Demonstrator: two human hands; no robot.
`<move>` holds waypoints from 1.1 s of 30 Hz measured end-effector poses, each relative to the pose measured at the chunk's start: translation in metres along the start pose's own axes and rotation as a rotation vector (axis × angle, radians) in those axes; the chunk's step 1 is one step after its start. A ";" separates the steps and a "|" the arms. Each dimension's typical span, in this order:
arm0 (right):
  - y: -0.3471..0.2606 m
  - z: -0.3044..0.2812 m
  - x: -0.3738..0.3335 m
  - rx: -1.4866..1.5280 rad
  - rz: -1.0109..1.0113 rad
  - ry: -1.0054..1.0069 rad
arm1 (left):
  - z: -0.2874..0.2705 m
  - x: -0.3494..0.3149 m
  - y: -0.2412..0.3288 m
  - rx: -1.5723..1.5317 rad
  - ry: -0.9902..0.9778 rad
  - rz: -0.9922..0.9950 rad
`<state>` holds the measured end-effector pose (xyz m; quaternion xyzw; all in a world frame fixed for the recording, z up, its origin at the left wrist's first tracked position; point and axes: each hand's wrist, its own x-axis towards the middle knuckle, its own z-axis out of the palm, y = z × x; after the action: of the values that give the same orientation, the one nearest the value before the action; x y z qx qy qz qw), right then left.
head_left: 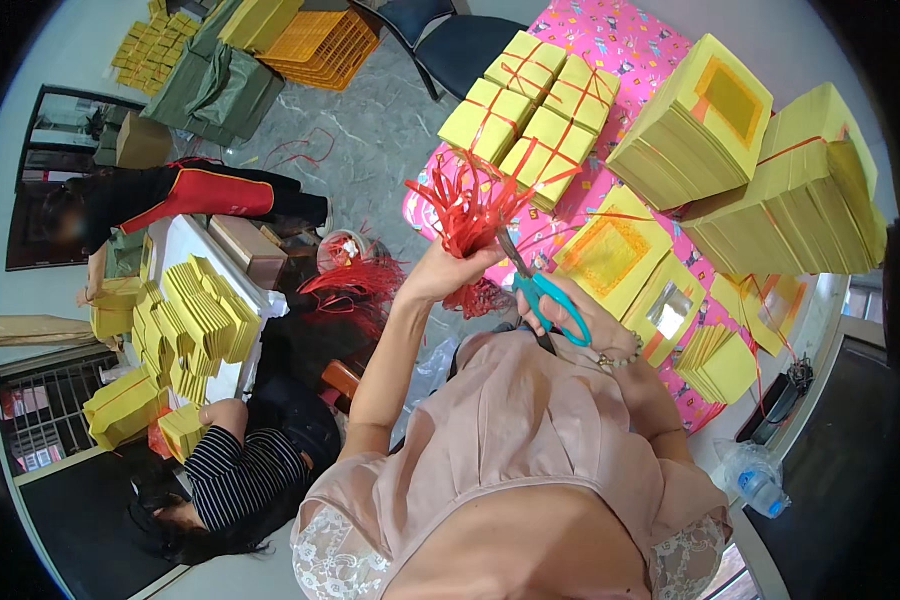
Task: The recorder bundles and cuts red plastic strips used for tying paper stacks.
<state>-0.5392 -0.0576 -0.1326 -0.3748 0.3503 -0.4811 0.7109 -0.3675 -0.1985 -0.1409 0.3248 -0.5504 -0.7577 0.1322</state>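
— Big pink cloth (630, 40), tall yellow paper stacks (690, 120) standing on it!
— And the red strips (465, 210)?
— By the cloth's left corner, bunched in the left hand (448, 272), fingers closed around them!
— Right hand (595, 315)?
— At the cloth's near edge, wrapped around teal-handled scissors (527, 282), blades beside the strips; how far they're parted, I can't tell!

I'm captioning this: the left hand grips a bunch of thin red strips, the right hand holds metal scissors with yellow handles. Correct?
The handles are teal, not yellow, in the head view. The right hand holds the metal scissors, the left hand the thin red strips.
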 end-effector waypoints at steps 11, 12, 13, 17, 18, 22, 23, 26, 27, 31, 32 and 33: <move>0.006 0.003 0.000 -0.130 -0.074 0.049 | 0.007 -0.003 0.001 0.147 0.063 0.105; 0.007 0.004 0.000 -0.148 -0.084 0.064 | 0.008 -0.003 0.000 0.140 0.073 0.109; 0.008 0.005 0.001 -0.168 -0.093 0.078 | 0.009 -0.002 -0.002 0.134 0.082 0.114; 0.010 0.008 0.000 -0.138 -0.080 0.113 | 0.011 0.002 -0.013 0.131 0.092 0.209; 0.011 0.008 0.000 -0.139 -0.077 0.111 | 0.011 0.003 -0.016 0.121 0.092 0.213; 0.014 0.008 0.002 -0.138 -0.104 0.084 | 0.011 0.004 -0.024 0.092 0.100 0.203; 0.015 0.008 0.002 -0.138 -0.122 0.073 | 0.012 0.004 -0.024 0.090 0.102 0.206; 0.018 0.010 0.000 -0.083 -0.102 0.073 | 0.015 0.005 -0.024 0.086 0.107 0.229; 0.019 0.010 -0.001 -0.057 -0.089 0.082 | 0.016 0.005 -0.023 0.072 0.110 0.223; 0.019 0.011 0.000 -0.055 -0.095 0.085 | 0.018 0.002 -0.019 -0.005 0.111 0.157; 0.018 0.011 0.000 -0.073 -0.118 0.074 | 0.017 0.002 -0.018 -0.013 0.109 0.118; 0.017 0.011 0.000 -0.054 -0.092 0.077 | 0.017 0.002 -0.017 -0.029 0.101 0.093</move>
<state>-0.5221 -0.0511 -0.1423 -0.3906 0.3729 -0.5176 0.6637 -0.3766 -0.1809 -0.1539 0.3347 -0.5465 -0.7413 0.1993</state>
